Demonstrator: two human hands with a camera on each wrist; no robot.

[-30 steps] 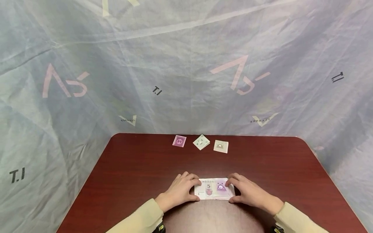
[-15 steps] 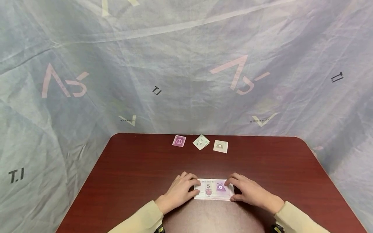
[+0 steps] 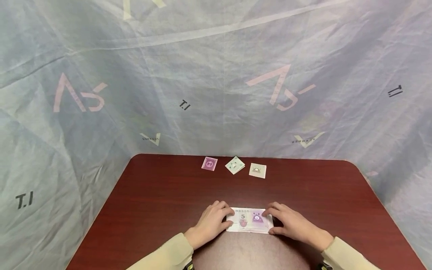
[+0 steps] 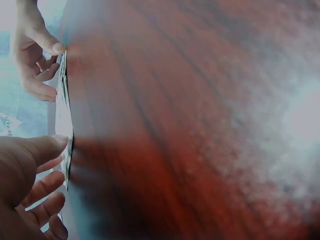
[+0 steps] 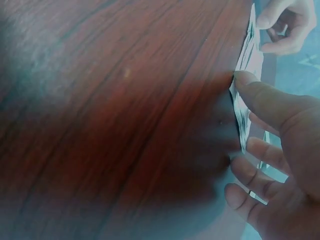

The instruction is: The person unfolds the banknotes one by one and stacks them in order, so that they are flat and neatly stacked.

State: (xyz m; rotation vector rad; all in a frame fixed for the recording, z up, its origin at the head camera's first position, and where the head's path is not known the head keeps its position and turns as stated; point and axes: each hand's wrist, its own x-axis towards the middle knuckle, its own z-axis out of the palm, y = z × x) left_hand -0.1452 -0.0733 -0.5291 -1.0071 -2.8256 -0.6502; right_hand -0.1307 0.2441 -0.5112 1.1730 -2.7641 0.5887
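- Pale blue sheeting [image 3: 216, 75] printed with pink and black marks hangs behind and to both sides of a dark red wooden table [image 3: 152, 195].
- Stack of play banknotes [image 3: 250, 220]: lies flat on the table near its front edge, between the two hands; the top note bears a "5" and a purple cartoon figure.
- Left hand [image 3: 210, 222]: grips the left end of the stack, with the thumb at the near edge and the curled fingers over the far edge. The left wrist view shows the thumb [image 4: 45, 147] against the thin edge of the notes [image 4: 65, 125].
- Right hand [image 3: 290, 225]: grips the right end of the stack in the same way, thumb at the near edge and fingers bent over the top. The right wrist view shows the thumb [image 5: 265, 97] touching the edge of the notes [image 5: 244, 75].
- Both forearms wear cream sleeves [image 3: 162, 255].
- Three small folded notes lie in a row near the table's far edge, well apart from the hands: a purple note [image 3: 209, 164], a green note [image 3: 234, 165] turned at an angle, and a beige note [image 3: 257, 170].
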